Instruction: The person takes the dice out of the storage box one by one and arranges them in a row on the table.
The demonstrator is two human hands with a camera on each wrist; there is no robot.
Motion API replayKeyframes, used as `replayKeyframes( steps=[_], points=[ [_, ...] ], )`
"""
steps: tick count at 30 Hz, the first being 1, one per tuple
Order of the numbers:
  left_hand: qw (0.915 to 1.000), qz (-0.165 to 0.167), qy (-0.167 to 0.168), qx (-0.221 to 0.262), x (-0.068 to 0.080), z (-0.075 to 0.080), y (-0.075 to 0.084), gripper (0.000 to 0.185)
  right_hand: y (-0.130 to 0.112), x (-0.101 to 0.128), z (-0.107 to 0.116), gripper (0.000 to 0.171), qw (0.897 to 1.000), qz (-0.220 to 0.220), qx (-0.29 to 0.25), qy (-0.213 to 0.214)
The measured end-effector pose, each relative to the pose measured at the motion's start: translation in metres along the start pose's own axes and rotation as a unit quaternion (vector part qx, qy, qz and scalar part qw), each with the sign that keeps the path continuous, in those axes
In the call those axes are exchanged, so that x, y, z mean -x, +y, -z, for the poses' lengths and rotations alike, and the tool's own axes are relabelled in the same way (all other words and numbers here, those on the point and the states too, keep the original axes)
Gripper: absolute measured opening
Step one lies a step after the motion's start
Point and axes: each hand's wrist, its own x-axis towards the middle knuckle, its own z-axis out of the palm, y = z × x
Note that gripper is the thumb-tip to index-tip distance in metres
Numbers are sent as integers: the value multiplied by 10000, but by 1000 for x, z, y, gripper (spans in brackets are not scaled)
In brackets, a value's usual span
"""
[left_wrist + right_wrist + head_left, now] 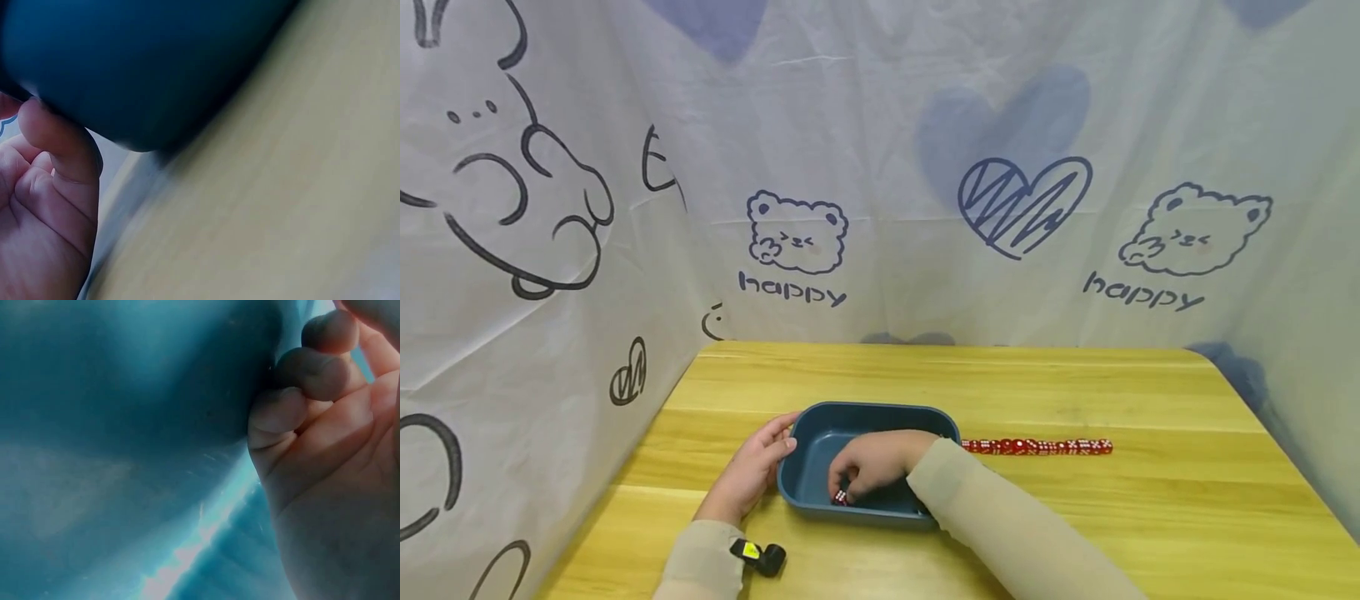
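Note:
A dark blue rectangular plastic box (868, 510) rests on the wooden table. My left hand (751, 467) holds its left end, the thumb at the rim; the left wrist view shows that hand (47, 206) against the box's outer wall (144, 75). Inside the box, my right hand (876, 461) reaches down to the front left part with curled fingers. At its fingertips a small red die (840, 497) with white dots shows, pinched close to the front wall. The right wrist view shows the curled fingers (312, 375) beside the blue inner surface; the die is hidden there.
A straight row of red dice (1037, 447) with white dots runs rightward from behind the box's right end. A black strap device (760, 557) sits at the left sleeve. White printed cloth (910, 308) hangs behind and beside the yellow wooden table (1150, 517).

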Motion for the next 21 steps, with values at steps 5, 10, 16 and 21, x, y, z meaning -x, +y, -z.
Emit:
replayKeyframes(
  steps=[5, 10, 16, 21],
  points=[
    [10000, -50, -29, 21, 0, 1, 0, 54, 0, 1, 1, 22, 9997, -20, 40, 240],
    [10000, -12, -49, -32, -1, 1, 0, 55, -1, 2, 3, 19, 9988, 140, 73, 455],
    [9999, -69, -108, 20, -1, 2, 0, 56, -1, 2, 4, 19, 9967, 153, 48, 792],
    [9996, -120, -239, 42, -1, 2, 0, 57, 1, 3, 5, 19, 9949, 124, 56, 997]
  ],
)
